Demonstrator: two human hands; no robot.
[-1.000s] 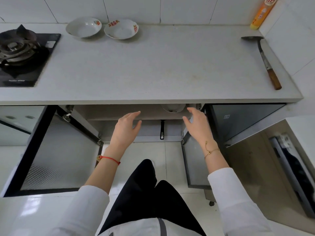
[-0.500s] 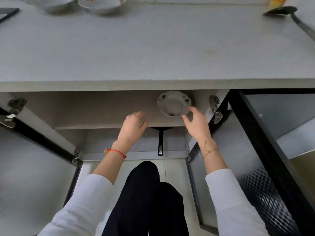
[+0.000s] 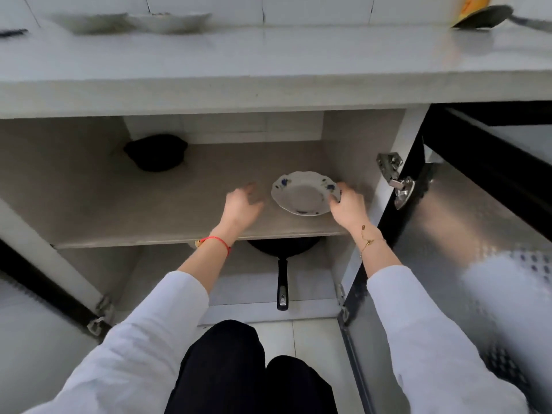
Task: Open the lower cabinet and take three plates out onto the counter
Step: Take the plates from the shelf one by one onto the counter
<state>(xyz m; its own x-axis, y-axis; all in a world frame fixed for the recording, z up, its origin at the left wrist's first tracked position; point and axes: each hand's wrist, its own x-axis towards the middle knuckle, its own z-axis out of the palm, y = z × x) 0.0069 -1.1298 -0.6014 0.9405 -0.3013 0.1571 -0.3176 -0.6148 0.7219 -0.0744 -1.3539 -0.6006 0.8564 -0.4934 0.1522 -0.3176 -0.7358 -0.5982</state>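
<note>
The lower cabinet stands open, both doors swung out. A white plate (image 3: 301,195) with blue flowers lies on the upper shelf (image 3: 149,210), towards the right. My right hand (image 3: 346,209) is at the plate's right rim with its fingers curled over the edge. My left hand (image 3: 242,204) hovers just left of the plate, fingers spread, not touching it. Two white plates (image 3: 92,22) (image 3: 173,20) sit blurred at the back of the counter (image 3: 268,64).
A black pot (image 3: 155,152) sits at the back left of the shelf. A black frying pan (image 3: 282,288) lies on the cabinet floor below, handle towards me. The metal-lined right door (image 3: 448,234) stands close beside my right arm. A ladle (image 3: 484,16) lies on the counter's far right.
My view has dropped lower and closer to the cabinet. Both hands reached deeper onto the shelf; the right hand went from near the plate to its right rim.
</note>
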